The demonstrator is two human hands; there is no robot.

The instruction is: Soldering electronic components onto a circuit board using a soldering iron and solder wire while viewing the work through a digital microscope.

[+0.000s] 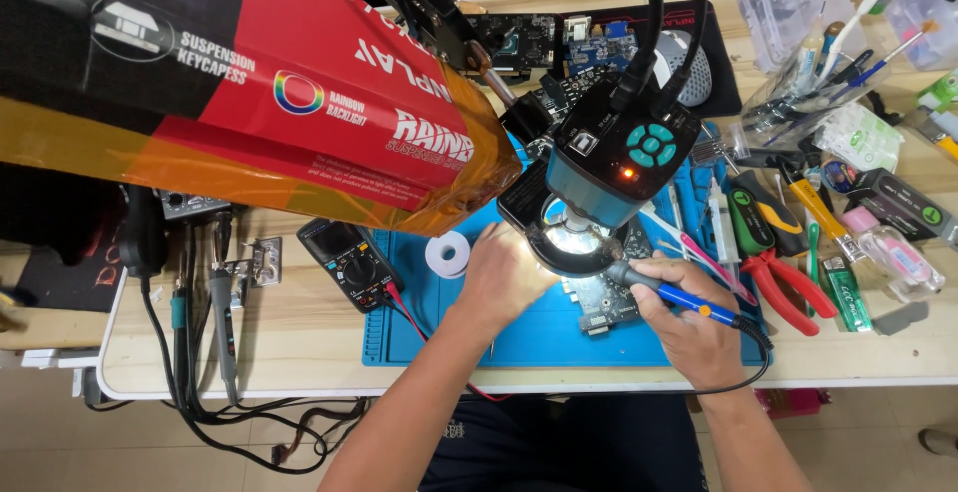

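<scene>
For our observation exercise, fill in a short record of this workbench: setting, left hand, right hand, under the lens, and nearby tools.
Setting: wooden table with blue mat
Left hand: flat on the mat, beside the board
Right hand: grips a blue soldering iron
Under the lens: circuit board, below the microscope
Nearby: multimeter, white tape roll, red pliers

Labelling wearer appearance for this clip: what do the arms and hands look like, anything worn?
Both forearms are bare, with no sleeves in view. The left hand and right hand are bare too: no gloves, and no rings, watch or wrist strap that I can make out. No markings are visible on either arm. Below the arms, dark clothing with a small pale emblem covers the lap.
</scene>
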